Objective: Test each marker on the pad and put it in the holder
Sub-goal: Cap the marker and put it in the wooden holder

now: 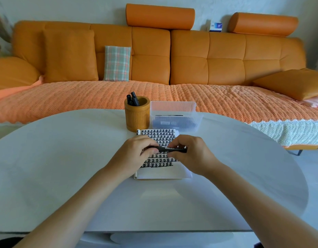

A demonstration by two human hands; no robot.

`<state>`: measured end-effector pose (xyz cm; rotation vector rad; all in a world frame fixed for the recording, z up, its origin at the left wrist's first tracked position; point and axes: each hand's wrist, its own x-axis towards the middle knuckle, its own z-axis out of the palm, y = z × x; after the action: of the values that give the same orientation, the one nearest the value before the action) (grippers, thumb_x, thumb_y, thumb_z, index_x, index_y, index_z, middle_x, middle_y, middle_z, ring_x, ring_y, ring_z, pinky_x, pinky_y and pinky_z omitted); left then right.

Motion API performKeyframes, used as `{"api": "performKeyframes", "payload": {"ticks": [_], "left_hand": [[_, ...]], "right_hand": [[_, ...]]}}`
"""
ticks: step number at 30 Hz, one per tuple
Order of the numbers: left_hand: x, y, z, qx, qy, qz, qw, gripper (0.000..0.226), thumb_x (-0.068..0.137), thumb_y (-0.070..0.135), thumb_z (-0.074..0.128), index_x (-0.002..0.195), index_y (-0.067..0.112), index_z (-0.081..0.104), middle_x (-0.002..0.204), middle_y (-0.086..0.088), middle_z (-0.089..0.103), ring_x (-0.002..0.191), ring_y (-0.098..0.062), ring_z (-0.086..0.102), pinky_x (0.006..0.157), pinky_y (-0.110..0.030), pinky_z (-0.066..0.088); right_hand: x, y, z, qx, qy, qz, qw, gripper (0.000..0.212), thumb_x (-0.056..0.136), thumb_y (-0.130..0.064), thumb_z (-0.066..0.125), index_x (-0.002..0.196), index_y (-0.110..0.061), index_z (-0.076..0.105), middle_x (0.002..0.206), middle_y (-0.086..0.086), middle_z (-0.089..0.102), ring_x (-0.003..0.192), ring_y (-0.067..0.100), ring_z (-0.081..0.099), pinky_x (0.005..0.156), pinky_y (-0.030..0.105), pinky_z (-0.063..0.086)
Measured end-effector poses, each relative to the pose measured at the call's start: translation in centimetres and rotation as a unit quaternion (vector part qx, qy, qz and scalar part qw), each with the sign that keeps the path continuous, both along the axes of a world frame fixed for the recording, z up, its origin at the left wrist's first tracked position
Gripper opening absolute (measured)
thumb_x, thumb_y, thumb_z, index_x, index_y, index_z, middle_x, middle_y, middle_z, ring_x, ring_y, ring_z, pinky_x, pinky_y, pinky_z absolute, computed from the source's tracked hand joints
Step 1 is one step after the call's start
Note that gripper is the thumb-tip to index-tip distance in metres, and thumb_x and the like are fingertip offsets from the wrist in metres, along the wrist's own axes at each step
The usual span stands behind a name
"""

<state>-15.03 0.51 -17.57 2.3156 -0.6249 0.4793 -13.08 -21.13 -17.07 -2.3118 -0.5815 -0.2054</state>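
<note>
A black marker (169, 149) lies level above the white pad (163, 171), held at both ends. My left hand (136, 154) pinches its left end and my right hand (192, 154) grips its barrel. Rows of black test marks cover most of the pad's page. Behind the pad stands a round wooden holder (137, 117) with several black markers (132, 100) sticking out of it. To the holder's right sits a clear plastic box (175, 115) with dark markers inside.
Everything rests on a white rounded table (65, 158). An orange sofa (190, 56) with a woven orange throw and a plaid cushion (117, 63) runs along behind the table's far edge.
</note>
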Motion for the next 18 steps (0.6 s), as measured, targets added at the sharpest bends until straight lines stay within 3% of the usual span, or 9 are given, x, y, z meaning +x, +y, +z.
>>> {"api": "performKeyframes", "payload": {"ticks": [5, 10, 14, 18], "left_hand": [[0.0, 0.6, -0.2, -0.01, -0.017, 0.018, 1.0, 0.015, 0.087, 0.014, 0.07, 0.1, 0.015, 0.075, 0.089, 0.01, 0.067, 0.087, -0.005, 0.058, 0.073, -0.02, 0.047], [0.5, 1.4, -0.2, -0.018, -0.027, 0.02, 0.999, 0.012, 0.089, 0.014, 0.068, 0.098, 0.016, 0.075, 0.084, 0.013, 0.063, 0.083, -0.004, 0.057, 0.071, -0.021, 0.045], [0.9, 1.8, 0.5, -0.027, -0.058, 0.03, 0.998, 0.012, 0.093, 0.014, 0.062, 0.1, 0.013, 0.072, 0.084, 0.014, 0.059, 0.082, 0.0, 0.055, 0.069, -0.011, 0.039], [2.1, 2.4, 2.2, -0.027, -0.09, 0.037, 0.995, 0.014, 0.094, 0.016, 0.06, 0.104, 0.017, 0.069, 0.088, 0.013, 0.058, 0.081, 0.004, 0.051, 0.07, -0.007, 0.036]], "right_hand": [[0.1, 1.1, 0.0, -0.017, -0.026, 0.021, 0.999, 0.004, 0.085, -0.024, 0.072, 0.089, -0.025, 0.074, 0.073, -0.009, 0.066, 0.068, 0.011, 0.058, 0.064, 0.037, 0.05], [0.3, 2.0, 0.8, -0.052, -0.038, 0.052, 0.997, 0.014, 0.093, -0.027, 0.062, 0.087, -0.02, 0.073, 0.063, -0.007, 0.056, 0.061, 0.013, 0.05, 0.058, 0.041, 0.044], [0.9, 2.8, 1.4, -0.034, -0.087, 0.062, 0.994, 0.013, 0.095, -0.026, 0.06, 0.1, -0.024, 0.072, 0.082, -0.01, 0.056, 0.072, 0.01, 0.054, 0.064, 0.035, 0.047], [2.1, 3.9, 2.8, -0.088, -0.125, 0.061, 0.986, 0.024, 0.098, -0.025, 0.055, 0.119, -0.028, 0.068, 0.091, -0.004, 0.056, 0.084, 0.015, 0.054, 0.071, 0.035, 0.047]]}}
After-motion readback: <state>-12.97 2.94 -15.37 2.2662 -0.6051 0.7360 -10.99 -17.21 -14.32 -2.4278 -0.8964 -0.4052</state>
